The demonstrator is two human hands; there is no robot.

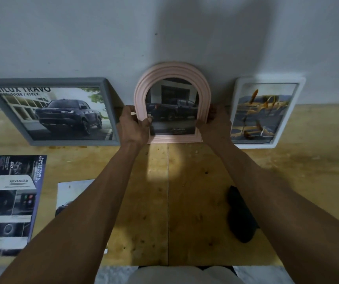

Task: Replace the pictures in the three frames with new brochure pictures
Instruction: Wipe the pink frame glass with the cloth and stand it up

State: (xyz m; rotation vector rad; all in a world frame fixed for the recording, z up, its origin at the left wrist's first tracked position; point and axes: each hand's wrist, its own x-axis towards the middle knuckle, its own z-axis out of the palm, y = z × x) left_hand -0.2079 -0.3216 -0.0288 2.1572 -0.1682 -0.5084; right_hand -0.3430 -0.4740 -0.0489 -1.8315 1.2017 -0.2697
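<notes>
Plywood tabletop [195,201] runs to a pale wall [82,37], and I see three frames leaning there. Widest is the grey frame [47,111] on the left with a dark pickup picture; at right stands the white frame [267,111]. Between them my left hand [132,126] and right hand [213,124] grip the pink arched frame [172,78] by its sides, fingers [144,120] curled round the edges. Brochure pages [8,201] lie near left; a black object [240,214] lies right.

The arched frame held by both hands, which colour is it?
Pale pink, with ridged bands along the arch; the head view shows it.
</notes>
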